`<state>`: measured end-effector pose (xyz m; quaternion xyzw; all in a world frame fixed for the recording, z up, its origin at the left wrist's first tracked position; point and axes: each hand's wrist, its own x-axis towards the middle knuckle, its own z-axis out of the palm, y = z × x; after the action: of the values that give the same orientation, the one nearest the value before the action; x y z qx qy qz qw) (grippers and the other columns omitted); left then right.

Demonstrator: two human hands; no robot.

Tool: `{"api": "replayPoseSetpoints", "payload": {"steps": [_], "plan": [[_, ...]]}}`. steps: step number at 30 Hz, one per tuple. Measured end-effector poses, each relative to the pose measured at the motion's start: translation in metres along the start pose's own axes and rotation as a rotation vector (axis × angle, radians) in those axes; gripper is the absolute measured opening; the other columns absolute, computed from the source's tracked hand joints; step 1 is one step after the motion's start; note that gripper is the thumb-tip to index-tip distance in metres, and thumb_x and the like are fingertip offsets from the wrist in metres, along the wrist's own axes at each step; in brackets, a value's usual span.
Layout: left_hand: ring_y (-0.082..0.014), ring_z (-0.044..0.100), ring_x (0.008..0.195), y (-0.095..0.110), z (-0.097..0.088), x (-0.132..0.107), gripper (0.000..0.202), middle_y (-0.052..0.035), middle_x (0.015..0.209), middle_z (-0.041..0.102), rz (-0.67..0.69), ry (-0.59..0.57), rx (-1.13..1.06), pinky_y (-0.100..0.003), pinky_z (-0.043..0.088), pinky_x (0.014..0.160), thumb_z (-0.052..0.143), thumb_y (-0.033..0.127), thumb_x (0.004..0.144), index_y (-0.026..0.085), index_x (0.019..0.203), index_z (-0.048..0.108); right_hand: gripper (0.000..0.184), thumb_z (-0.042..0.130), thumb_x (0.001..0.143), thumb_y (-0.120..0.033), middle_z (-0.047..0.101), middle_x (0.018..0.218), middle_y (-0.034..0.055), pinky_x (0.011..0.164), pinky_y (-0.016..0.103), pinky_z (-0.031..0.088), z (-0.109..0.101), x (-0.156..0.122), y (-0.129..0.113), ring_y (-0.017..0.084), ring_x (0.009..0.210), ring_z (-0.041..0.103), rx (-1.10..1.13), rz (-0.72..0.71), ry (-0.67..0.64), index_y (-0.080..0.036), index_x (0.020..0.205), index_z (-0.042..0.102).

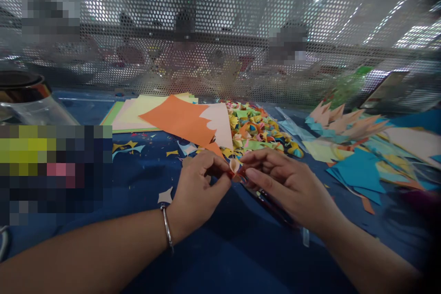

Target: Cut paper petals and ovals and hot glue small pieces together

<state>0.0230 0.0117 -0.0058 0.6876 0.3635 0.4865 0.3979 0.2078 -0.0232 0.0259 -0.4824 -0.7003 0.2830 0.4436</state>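
My left hand (200,183), with a metal bangle on the wrist, and my right hand (285,181) meet over the blue table cover (223,248). Between their pinched fingertips sits a small folded paper piece (234,165), pale peach with a red part below. Both hands are closed on it. Something long and dark lies under my right hand; I cannot make it out. Just beyond the hands lies an orange sheet (179,119) with a cut, scalloped edge, partly over a pale pink sheet (220,124).
A heap of small coloured folded papers (262,133) lies behind the hands. Stacked pastel sheets (138,110) sit at back left, blue and peach offcuts (351,156) at right. A clear jar (24,101) stands far left. A perforated screen (220,32) closes the back; people sit beyond.
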Motion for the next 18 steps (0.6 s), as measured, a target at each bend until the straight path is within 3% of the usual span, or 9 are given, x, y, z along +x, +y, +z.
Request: {"api": "replayPoseSetpoints", "payload": {"steps": [10,18], "plan": [[-0.0156,0.062,0.078,0.0019,0.0001,-0.0008,0.013,-0.0026,0.080,0.066,0.038,-0.031,0.031,-0.029,0.047,0.068,0.057,0.008,0.077,0.020,0.075,0.064,0.017,0.069,0.088,-0.036,0.075,0.081,0.0037,0.064,0.024,0.059,0.0007,0.0027,-0.0010,0.014,0.069,0.071,0.032,0.078,-0.041,-0.020,0.095,0.069],[-0.0145,0.061,0.077,0.0001,0.0014,-0.0013,0.015,-0.0015,0.079,0.065,0.073,-0.023,0.029,-0.030,0.047,0.070,0.057,0.006,0.075,0.019,0.074,0.064,0.010,0.069,0.086,-0.031,0.070,0.073,0.0001,0.058,0.021,0.055,0.0010,0.0020,-0.0030,0.011,0.062,0.065,-0.045,0.036,0.003,-0.021,0.086,0.068]]}}
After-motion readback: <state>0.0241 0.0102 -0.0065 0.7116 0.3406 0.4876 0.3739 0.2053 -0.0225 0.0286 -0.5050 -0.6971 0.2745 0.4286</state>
